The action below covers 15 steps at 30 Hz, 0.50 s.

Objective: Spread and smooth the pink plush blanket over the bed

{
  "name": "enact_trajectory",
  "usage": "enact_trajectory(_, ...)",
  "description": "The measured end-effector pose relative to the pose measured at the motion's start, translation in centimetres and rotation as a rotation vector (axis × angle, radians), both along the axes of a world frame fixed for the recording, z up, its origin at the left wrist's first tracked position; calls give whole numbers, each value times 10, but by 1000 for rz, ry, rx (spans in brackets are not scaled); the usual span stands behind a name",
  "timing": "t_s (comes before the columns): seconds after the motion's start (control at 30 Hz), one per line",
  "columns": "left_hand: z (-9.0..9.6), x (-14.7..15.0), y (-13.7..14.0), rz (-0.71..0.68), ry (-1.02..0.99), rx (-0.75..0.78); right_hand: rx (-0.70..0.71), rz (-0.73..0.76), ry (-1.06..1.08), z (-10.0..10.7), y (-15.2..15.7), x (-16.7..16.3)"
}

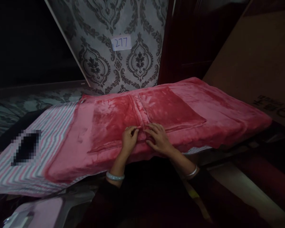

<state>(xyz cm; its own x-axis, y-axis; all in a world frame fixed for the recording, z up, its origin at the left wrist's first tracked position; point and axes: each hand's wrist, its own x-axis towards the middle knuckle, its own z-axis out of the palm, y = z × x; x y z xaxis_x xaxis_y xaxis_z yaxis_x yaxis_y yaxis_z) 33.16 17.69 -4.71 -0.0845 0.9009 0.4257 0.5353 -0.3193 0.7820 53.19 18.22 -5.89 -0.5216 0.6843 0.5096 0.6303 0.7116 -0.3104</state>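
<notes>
Two flat red plush cushion covers lie side by side on a pinkish-red plush blanket [73,155]. At the near right corner of the left cushion cover [114,120], my left hand [129,137] is closed, thumb and forefinger pinching the edge. My right hand [159,138] rests by the near left corner of the right cushion cover [171,107]; its fingers are bent with the thumb apart, and the fingertips touch the cloth near the gap. Only a narrow strip of blanket separates the two covers. My fingers partly hide both corners.
Striped cloth [59,126] shows under the blanket at left, with a pixelated dark object [26,147] on it. Behind stand a patterned wall [118,69] with a "277" paper label [121,42], a dark screen [33,41] and a large cardboard box [258,57]. A pink stool [42,209] stands lower left.
</notes>
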Motion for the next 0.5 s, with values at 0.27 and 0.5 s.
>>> enact_trajectory(0.27, 7, 6, -1, 20, -4, 18, -38, -54, -39, 3, 0, -19)
enact_trajectory(0.5, 19, 2, -1, 3, 65, 40, -90, -98, 23, 5, 1, -25)
